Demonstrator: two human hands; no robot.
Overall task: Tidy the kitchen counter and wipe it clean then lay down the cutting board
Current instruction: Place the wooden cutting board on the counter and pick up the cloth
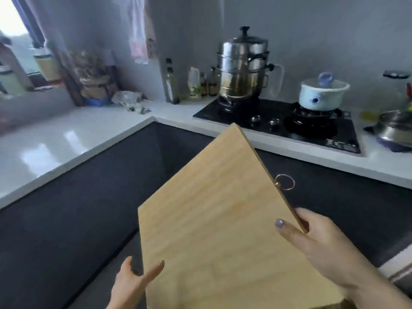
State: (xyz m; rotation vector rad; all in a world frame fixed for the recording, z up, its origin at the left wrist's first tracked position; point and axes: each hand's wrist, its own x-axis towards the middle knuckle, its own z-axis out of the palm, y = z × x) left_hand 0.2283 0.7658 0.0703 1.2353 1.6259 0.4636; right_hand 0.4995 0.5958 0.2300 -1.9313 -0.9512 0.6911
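A pale wooden cutting board [214, 215] with a metal ring [285, 182] on its right edge is held in the air in front of me, one corner pointing away toward the stove. My right hand [312, 244] grips its right edge, thumb on top. My left hand [131, 282] holds its lower left edge, fingers on the board's face. The white L-shaped counter [66, 139] runs along the left and across the back; the board is apart from it, over the dark cabinet fronts.
A black gas hob [278, 126] carries a tall steel steamer pot [242, 68] and a pale blue lidded pot [321, 94]. Bottles [194, 85] stand left of the steamer. Bags and clutter [98, 85] fill the back corner. A steel bowl [394, 128] sits at the far right.
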